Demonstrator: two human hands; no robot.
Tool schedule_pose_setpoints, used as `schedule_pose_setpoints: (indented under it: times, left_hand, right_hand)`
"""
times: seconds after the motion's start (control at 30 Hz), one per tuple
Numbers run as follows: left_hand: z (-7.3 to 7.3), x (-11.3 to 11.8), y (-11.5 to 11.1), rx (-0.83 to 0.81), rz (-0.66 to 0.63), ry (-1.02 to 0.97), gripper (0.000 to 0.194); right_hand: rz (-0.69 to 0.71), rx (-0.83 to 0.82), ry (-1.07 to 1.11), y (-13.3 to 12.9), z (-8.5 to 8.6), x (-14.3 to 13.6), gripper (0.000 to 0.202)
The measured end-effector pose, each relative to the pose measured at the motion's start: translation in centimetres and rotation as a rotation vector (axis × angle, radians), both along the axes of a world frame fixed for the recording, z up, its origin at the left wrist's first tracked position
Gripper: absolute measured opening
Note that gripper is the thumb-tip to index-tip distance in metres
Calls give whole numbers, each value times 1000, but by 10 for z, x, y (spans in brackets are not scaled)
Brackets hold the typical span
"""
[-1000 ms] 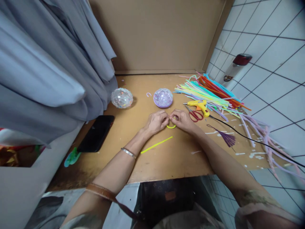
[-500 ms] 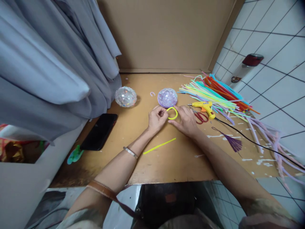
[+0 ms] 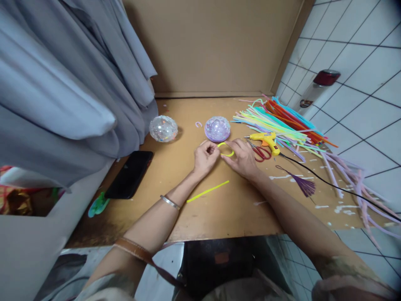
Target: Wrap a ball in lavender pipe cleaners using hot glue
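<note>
A yellow loop (image 3: 226, 155) of bent pipe cleaner hangs between my two hands near the middle of the table. My left hand (image 3: 205, 158) pinches its left side. On the right side, the thumb and fingers of my right hand (image 3: 243, 158) close on the loop. Just beyond my hands sits a purple-tinted clear bowl-like piece (image 3: 217, 128). A straight yellow pipe cleaner (image 3: 208, 192) lies on the table nearer to me. To the back left stands a clear round piece (image 3: 163, 128) with colored specks.
Right of my hands lie red-handled scissors (image 3: 262, 154), a yellow glue gun (image 3: 266, 141) with a black cord, a purple tassel (image 3: 303, 184) and many colored pipe cleaners (image 3: 282, 123). At left are a black phone (image 3: 129, 174), a green clip (image 3: 99, 205) and a gray curtain (image 3: 125, 75).
The yellow loop has tilted and looks flatter, and the fingers of my right hand have closed in on it. The whole view has shifted slightly.
</note>
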State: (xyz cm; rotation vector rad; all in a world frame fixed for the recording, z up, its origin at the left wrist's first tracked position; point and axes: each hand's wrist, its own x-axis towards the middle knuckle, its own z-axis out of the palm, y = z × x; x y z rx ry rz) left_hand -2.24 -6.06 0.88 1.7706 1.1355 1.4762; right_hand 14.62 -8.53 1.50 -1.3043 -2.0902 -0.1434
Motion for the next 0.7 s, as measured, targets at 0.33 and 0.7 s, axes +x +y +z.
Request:
schedule_pose_setpoints:
  times: [0.33, 0.7]
  left_hand:
    - [-2, -2, 7, -85, 21, -81, 8]
    - [5, 16, -16, -133, -1, -151, 10]
  right_hand:
    - [69, -12, 186, 0, 1, -2, 59]
    - [2, -391, 809, 8, -34, -19, 80]
